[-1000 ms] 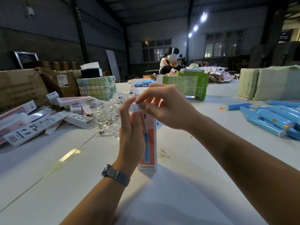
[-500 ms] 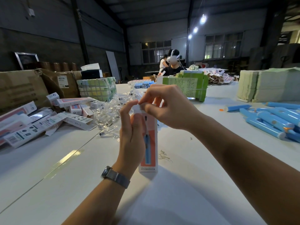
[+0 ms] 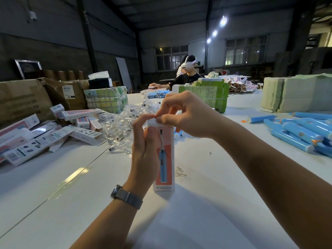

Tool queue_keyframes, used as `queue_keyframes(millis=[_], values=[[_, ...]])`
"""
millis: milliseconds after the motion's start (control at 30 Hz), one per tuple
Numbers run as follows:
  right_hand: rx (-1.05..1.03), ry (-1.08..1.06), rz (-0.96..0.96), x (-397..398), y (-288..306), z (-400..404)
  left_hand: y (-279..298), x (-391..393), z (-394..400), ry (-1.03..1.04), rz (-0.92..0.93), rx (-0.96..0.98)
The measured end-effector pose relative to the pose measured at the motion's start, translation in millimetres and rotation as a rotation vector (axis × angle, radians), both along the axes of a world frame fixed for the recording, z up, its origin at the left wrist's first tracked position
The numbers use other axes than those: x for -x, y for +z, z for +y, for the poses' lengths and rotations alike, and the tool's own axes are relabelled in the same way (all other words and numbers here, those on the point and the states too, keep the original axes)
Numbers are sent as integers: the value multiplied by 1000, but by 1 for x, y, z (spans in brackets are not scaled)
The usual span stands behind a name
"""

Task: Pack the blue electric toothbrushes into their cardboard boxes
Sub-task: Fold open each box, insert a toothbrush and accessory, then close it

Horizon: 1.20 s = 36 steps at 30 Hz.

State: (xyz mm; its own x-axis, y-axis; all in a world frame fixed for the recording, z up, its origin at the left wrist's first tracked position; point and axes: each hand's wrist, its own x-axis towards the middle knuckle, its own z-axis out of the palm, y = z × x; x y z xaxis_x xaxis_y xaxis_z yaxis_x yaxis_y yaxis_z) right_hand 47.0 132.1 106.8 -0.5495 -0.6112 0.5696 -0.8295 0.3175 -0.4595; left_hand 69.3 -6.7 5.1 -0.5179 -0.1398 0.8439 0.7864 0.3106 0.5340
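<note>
A tall pink and white toothbrush box stands upright on the white table, a blue toothbrush printed on its front. My left hand wraps around its left side. My right hand pinches the white flap at the box's top, fingertips meeting my left index finger there. What is inside the box is hidden. A heap of blue electric toothbrushes lies on the table at the right. Flat and folded boxes pile up at the left.
Clear plastic bags with brush heads lie behind the box. Green bundles, a stack of pale sheets and brown cartons stand further back. A person wearing a headset sits at the table's far end.
My fingers have worked along the top flap while the box stays upright in my left hand. The view has shifted slightly; nothing else on the table moved.
</note>
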Motion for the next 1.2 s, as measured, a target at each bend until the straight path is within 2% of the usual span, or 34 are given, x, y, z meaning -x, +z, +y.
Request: queue_keyframes(millis=[400, 733, 900, 1000, 1200], values=[[-48, 94, -92, 3, 6, 11, 2, -3, 3, -57, -35, -40], [-10, 153, -110, 11, -6, 10, 0, -1, 0, 19, -21, -50], [72, 92, 25, 14, -17, 5, -3, 3, 1, 9, -33, -53], [122, 49, 0, 19, -23, 5, -5, 5, -2, -6, -37, -41], [69, -67, 1, 22, -19, 4, -6, 10, -4, -33, -87, -69]])
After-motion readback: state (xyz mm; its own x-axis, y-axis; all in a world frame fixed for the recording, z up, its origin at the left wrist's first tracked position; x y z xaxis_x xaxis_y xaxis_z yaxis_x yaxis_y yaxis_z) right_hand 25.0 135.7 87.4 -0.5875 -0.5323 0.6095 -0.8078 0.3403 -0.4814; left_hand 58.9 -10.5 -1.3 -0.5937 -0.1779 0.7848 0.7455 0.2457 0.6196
